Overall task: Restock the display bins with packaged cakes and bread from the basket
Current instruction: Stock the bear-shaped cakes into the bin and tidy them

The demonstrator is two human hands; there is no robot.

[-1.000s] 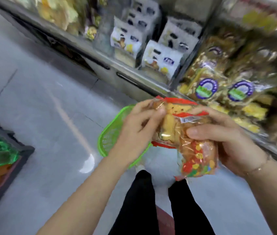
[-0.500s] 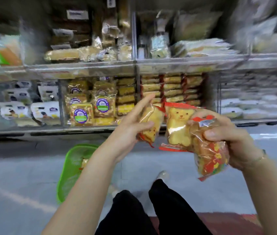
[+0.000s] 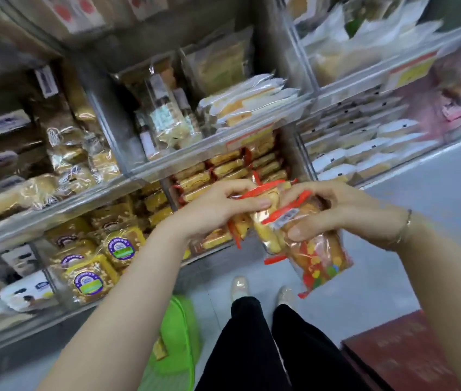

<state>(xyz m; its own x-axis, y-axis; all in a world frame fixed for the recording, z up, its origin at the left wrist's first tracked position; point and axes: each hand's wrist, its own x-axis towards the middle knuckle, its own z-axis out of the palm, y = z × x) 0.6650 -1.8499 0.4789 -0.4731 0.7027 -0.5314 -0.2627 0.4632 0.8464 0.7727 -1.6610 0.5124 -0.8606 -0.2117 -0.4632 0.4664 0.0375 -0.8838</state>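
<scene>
Before the display bins (image 3: 223, 142), hands (image 3: 277, 213) gripping cake packets (image 3: 319, 255)

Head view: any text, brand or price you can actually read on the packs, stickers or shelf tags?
None can be read.
Round purple-green stickers on the boxed cakes: print blurred.
White sticker on the pack between the left hand and right hand: too small.
Yellow shelf tag: blurred.
White labels on the dark packs at left: blurred.
</scene>
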